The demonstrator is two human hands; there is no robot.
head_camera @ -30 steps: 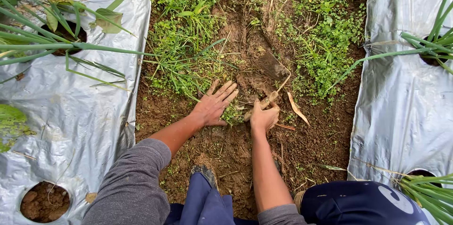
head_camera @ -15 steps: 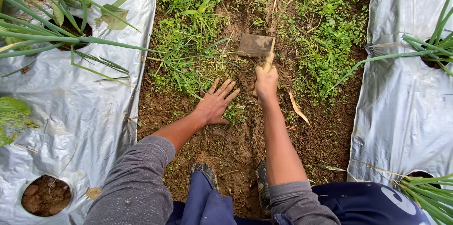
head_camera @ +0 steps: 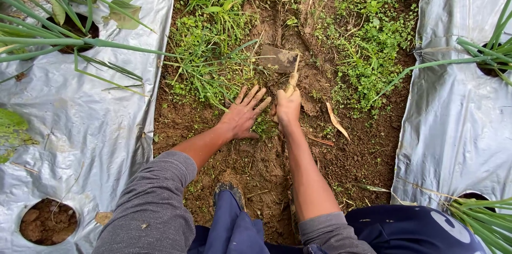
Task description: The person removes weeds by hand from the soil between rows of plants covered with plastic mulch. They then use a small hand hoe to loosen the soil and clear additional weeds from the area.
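Two hands over furrow soil. Right hand (head_camera: pixel 288 107) fist-wrapped round pale wooden handle of small hoe (head_camera: pixel 279 59); blade flat, rectangular, mud-caked, lying on soil just ahead, beside weeds (head_camera: pixel 213 67). Left hand (head_camera: pixel 244 113) spread, palm down, pressed on dirt beside grass. Silver plastic sheet (head_camera: pixel 106 121) flanks furrow.

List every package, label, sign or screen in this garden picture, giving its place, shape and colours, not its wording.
No package, sign or screen shows.
White printed mark: on the dark blue trouser knee, bottom right; curved shapes, partly cut off.
Silver plastic sheets: cover the beds either side of the soil path; plain, unprinted, with round planting holes.
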